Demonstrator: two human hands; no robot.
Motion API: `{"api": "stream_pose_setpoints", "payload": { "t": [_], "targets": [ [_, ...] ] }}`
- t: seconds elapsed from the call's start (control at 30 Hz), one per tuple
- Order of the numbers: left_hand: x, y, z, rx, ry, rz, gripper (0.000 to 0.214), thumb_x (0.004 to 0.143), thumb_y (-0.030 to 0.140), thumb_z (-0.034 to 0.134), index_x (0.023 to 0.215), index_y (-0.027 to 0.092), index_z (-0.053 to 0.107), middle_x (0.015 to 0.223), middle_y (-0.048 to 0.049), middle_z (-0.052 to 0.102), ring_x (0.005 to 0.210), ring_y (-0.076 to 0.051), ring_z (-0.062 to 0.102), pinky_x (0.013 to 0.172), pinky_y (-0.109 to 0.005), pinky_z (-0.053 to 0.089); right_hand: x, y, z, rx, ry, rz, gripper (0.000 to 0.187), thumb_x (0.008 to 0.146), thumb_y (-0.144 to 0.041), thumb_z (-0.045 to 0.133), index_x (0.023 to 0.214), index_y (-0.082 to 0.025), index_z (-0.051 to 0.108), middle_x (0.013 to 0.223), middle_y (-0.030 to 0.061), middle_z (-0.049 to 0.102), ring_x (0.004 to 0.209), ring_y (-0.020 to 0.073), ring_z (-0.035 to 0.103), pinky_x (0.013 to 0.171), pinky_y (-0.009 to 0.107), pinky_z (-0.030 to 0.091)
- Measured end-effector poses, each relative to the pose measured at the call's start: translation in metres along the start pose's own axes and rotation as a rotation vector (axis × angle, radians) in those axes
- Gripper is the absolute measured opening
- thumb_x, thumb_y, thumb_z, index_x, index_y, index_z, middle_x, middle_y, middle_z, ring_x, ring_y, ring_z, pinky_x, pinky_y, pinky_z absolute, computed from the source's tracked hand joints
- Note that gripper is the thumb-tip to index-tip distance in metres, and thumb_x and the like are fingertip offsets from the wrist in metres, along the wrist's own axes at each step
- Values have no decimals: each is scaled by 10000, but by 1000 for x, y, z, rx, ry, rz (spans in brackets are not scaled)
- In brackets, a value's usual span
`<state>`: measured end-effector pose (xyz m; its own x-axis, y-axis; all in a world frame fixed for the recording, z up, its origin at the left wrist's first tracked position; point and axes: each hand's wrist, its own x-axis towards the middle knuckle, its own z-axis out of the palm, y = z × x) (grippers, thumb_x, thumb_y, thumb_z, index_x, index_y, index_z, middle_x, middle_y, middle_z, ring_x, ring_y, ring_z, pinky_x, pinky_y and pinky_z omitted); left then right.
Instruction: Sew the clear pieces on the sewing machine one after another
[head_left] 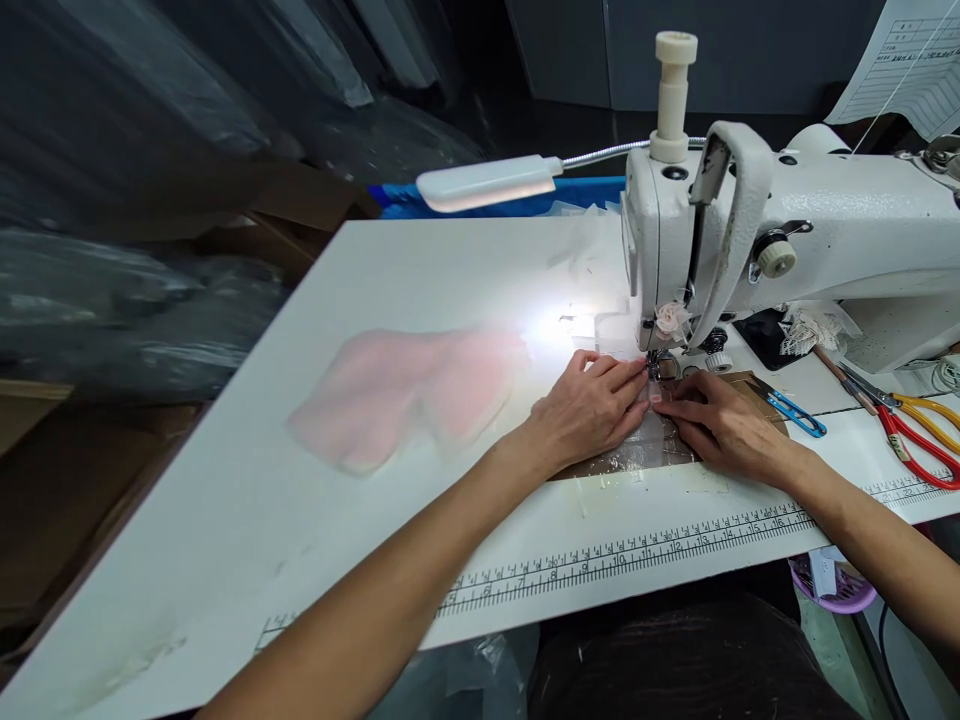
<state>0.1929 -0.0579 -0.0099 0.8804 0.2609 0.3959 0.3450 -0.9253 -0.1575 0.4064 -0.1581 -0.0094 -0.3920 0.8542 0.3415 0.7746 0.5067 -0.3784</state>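
A small piece of sheer white fabric [643,446] lies under the presser foot [663,366] of a white sewing machine [840,215]. Just left of the foot, my left hand [592,405] holds the fabric, its fingertips close together and pressed down on it. From the right side, my right hand [716,415] pinches the fabric's edge between thumb and forefinger. Only a narrow strip of the fabric shows between the hands; the rest of what they grip is partly hidden. A pale fabric rose [672,320] is fixed on the machine head.
Blue thread snips [796,412] lie right of my right hand, with red-handled scissors [919,450] and yellow-handled scissors [930,410] farther right. A sheer pink fabric piece [412,385] rests on the white table [247,520]. A lamp [487,185] hangs above.
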Motion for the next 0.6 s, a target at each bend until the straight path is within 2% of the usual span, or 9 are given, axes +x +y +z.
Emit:
{"api": "stream_pose_setpoints", "payload": {
  "t": [0.2,0.4,0.5,0.6],
  "targets": [
    [0,3,0,-19,-36,-32,386,1050,304,364,1179,148,691,1299,-129,695,1005,-262,665,935,-461,429,1,3,-1,-49,37,-53,316,996,-197,485,1207,-195,720,1070,124,627,953,205,648,818,391,619],
    [0,2,-2,-44,28,-24,346,1035,311,418,1171,177,706,1273,-106,713,984,-258,669,990,-504,398,2,4,1,-62,62,-60,312,983,-192,490,1182,-200,731,1050,114,637,914,197,653,789,377,620],
    [0,2,-3,-34,40,-36,321,1017,310,450,1174,195,706,1265,-99,717,988,-264,665,973,-516,421,2,5,2,-56,62,-55,314,974,-184,496,1182,-197,731,1050,115,638,901,197,654,786,378,621],
    [2,2,-3,-36,88,-36,313,1013,303,462,1121,154,715,1192,-128,738,960,-260,670,909,-486,466,1,7,3,-51,67,-64,311,976,-189,495,1177,-196,733,1052,115,637,904,198,653,785,383,622]
  ]
}}
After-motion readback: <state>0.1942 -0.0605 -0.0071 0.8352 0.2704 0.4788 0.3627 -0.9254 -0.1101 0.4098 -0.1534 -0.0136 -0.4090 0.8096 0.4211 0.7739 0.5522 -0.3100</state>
